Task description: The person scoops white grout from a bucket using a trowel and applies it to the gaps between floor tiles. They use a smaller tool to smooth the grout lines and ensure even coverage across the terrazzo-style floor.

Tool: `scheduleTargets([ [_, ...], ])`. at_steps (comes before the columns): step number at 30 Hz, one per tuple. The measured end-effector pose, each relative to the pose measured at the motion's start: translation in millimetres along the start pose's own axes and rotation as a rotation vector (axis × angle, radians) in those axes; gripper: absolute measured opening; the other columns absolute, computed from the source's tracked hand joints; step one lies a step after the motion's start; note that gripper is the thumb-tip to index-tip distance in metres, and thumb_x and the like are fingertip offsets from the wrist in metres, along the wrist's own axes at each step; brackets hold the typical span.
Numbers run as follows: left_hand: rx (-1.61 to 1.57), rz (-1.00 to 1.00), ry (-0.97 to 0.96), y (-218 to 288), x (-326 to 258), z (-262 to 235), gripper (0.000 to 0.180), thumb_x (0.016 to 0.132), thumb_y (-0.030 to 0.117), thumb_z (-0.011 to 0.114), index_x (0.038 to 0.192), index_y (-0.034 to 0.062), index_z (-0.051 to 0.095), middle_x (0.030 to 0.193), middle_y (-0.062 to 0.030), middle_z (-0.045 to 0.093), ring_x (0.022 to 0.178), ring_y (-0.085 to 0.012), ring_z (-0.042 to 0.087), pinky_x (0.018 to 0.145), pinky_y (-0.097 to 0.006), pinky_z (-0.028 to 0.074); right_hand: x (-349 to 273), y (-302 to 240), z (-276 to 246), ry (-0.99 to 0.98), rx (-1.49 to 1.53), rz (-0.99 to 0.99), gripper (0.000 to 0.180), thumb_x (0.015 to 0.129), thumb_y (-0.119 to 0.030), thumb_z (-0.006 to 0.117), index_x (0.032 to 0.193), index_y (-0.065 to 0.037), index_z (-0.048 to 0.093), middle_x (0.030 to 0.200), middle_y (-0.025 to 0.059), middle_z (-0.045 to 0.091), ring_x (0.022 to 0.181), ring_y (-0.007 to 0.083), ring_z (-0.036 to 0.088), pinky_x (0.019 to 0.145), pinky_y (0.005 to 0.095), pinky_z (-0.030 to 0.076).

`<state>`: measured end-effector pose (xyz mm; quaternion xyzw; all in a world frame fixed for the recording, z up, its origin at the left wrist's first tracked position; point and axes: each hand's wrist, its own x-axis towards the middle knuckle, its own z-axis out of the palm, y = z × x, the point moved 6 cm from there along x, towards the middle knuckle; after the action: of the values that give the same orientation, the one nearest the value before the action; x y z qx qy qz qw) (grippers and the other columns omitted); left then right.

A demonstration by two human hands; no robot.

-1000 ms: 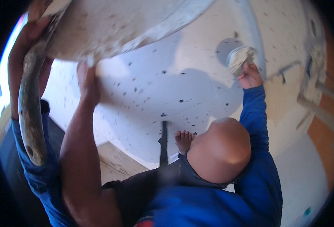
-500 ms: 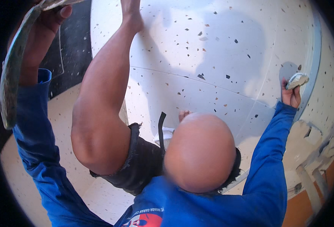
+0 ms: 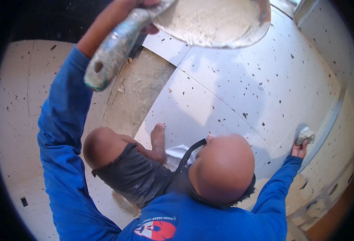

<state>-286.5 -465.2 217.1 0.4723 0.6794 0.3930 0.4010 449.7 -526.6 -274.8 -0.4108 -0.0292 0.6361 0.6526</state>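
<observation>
Head view: the left hand (image 3: pixel 139 12) is raised near the top edge, fingers wrapped around the worn, paint-flecked handle (image 3: pixel 114 50) of a broad rounded pan (image 3: pixel 217 22) crusted with pale dried mortar. The right hand (image 3: pixel 299 149) reaches out to the right edge of the speckled white terrazzo floor tiles (image 3: pixel 233 88), fingers closed on a lumpy grey sponge (image 3: pixel 305 134) pressed where the tile meets the wall base. A rough strip of bare sandy screed (image 3: pixel 139 92) lies between tiles.
</observation>
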Motion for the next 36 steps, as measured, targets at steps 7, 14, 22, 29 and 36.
scheduleTargets([
  [7,0.179,0.049,-0.102,-91.5,-20.2,-27.5,0.023,0.084,0.019,0.06,0.092,-0.002,0.061,0.085,-0.0089,0.06,0.08,-0.0179,0.06,0.071,-0.031,0.049,-69.3,82.8,175.3,-0.228,-0.042,0.204,0.04,0.093,-0.018,0.062,0.131,-0.011,0.053,0.127,0.0084,0.06,0.113,0.0253,0.059,0.092,0.0432,0.051],
  [14,-0.016,-0.195,-0.22,-172.2,11.4,-1.1,0.025,0.08,0.021,0.06,0.092,-0.0017,0.058,0.078,-0.0073,0.057,0.066,-0.0135,0.053,0.059,-0.028,0.044,-176.2,106.2,465.2,-0.688,-0.98,0.11,0.037,0.089,-0.011,0.064,0.124,-0.001,0.056,0.112,0.0105,0.064,0.103,0.0194,0.062,0.093,0.0347,0.048],
  [22,0.034,-0.067,-0.438,-153.5,36.4,17.8,0.034,0.081,0.02,0.058,0.1,-0.0076,0.057,0.082,-0.0102,0.058,0.069,-0.0168,0.054,0.063,-0.028,0.045,-265.4,189.1,607.0,-1.164,-2.03,-0.06,0.024,0.084,-0.013,0.069,0.103,0.001,0.064,0.077,0.0129,0.065,0.069,0.0195,0.061,0.066,0.0345,0.049],
  [29,0.043,-0.036,-0.6,-175.5,18.2,28.0,0.031,0.081,0.017,0.055,0.099,-0.0074,0.058,0.088,-0.0082,0.057,0.079,-0.0154,0.053,0.072,-0.029,0.045,-282.5,247.3,606.7,-1.155,-1.944,-0.081,0.019,0.084,-0.009,0.068,0.098,0.002,0.063,0.07,0.0161,0.06,0.061,0.0211,0.052,0.062,0.0353,0.046],
  [36,0.119,0.137,-0.517,-183.8,14.7,21.0,0.026,0.08,0.021,0.055,0.088,-0.0038,0.06,0.084,-0.005,0.057,0.073,-0.0145,0.052,0.066,-0.03,0.043,-284.2,286.6,587.2,-1.277,-1.879,-0.147,0.025,0.086,-0.012,0.068,0.105,0.004,0.063,0.08,0.0174,0.065,0.07,0.0159,0.056,0.068,0.0335,0.049],
])
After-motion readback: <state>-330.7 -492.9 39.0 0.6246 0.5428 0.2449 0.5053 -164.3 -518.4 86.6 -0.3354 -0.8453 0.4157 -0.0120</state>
